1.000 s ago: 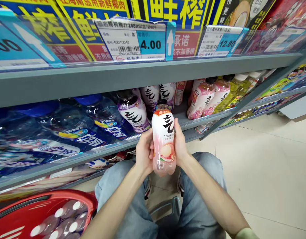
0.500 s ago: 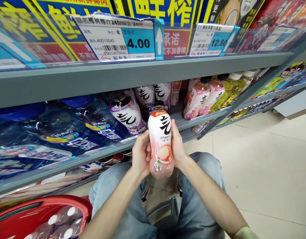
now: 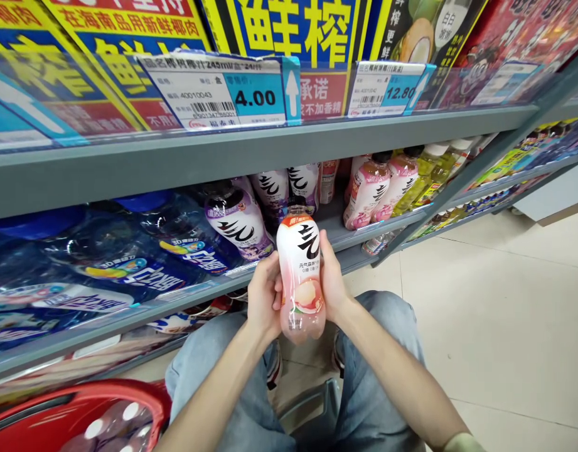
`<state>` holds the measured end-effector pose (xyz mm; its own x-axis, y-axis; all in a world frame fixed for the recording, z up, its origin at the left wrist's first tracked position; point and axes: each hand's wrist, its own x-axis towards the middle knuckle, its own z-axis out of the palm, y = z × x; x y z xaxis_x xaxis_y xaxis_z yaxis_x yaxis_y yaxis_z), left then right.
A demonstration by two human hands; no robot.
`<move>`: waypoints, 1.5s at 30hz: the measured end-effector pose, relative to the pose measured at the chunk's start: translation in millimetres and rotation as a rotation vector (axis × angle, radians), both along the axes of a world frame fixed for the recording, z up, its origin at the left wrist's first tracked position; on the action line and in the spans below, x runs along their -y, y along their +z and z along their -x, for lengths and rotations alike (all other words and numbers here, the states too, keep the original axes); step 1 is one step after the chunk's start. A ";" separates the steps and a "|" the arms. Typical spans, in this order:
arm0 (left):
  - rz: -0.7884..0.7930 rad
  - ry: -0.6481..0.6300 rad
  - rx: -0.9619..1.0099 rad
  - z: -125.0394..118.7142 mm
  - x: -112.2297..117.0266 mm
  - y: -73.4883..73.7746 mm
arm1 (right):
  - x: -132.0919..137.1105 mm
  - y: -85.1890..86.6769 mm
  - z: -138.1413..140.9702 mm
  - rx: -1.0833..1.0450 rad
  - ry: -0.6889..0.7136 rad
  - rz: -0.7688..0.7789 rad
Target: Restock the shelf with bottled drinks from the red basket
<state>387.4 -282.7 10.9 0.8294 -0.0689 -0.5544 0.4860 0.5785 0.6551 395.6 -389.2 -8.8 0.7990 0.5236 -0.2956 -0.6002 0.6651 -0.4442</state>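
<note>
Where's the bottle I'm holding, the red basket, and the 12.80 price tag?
Held bottle (image 3: 301, 277): head view, middle of its label.
Red basket (image 3: 114, 390): head view, its rim.
12.80 price tag (image 3: 387, 91): head view, middle of its printed face.

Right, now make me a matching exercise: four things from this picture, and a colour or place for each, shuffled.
Things:
1. Bottle with the orange neck band
2. Basket
3. Price tag reading 4.00
4. Jeans

Colours and places:
A. On the front edge of the upper shelf
B. Pale blue
C. Between the left hand and the right hand
D. Red, at the lower left of the view

Right pairs: 1-C, 2-D, 3-A, 4-B
</note>
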 end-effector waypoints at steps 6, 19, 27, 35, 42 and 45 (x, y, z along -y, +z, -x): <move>-0.018 0.019 -0.031 -0.8 1.6 2.3 | -1.3 1.2 -1.1 -0.001 0.006 -0.014; 0.000 -0.008 -0.006 1.5 -1.5 0.6 | -1.0 9.5 0.7 -0.042 0.040 -0.042; -0.007 -0.036 -0.005 -0.1 1.1 0.5 | -0.9 2.8 1.6 -0.042 0.022 -0.018; -0.004 -0.045 0.003 0.9 0.4 -1.2 | 0.9 4.0 1.7 -0.027 0.009 -0.001; 0.002 -0.062 0.023 1.0 -0.6 -5.2 | 0.3 3.1 2.1 -0.049 0.004 0.005; 0.022 -0.069 0.035 1.5 -0.7 -5.6 | 0.7 1.2 2.5 -0.057 -0.004 0.022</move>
